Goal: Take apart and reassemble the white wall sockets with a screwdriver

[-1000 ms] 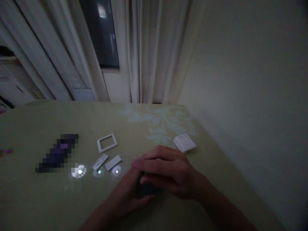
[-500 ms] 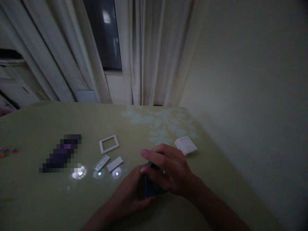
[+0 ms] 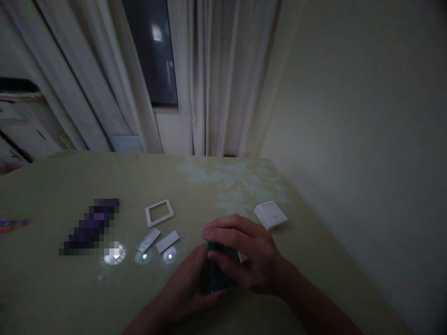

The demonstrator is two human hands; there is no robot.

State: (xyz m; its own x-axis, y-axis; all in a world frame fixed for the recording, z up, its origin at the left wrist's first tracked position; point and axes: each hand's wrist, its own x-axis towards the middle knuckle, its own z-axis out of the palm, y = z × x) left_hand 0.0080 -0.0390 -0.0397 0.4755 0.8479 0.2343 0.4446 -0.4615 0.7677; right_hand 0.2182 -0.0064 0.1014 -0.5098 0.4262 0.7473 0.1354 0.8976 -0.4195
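Observation:
Both my hands meet low in the middle of the green table (image 3: 52, 288). My left hand (image 3: 186, 286) curls round a small dark, greenish block (image 3: 218, 274) from the left. My right hand (image 3: 244, 256) covers the same block from above, fingers bent over its top edge. The dim light hides what the block is. A white wall socket plate (image 3: 270, 215) lies just beyond my right hand. To the left lie a white square frame (image 3: 159, 212) and two small white rectangular covers (image 3: 148, 239) (image 3: 167, 241).
A blurred dark purple object (image 3: 89, 228) lies at the left, and coloured bits (image 3: 10, 224) sit at the far left edge. Three bright light spots reflect on the tabletop. Curtains (image 3: 216, 74) and a dark window (image 3: 150, 46) stand behind; a plain wall runs along the right.
My right hand has lifted from lying flat over the block to gripping its top, so the dark block now shows between both hands. The view has tilted slightly.

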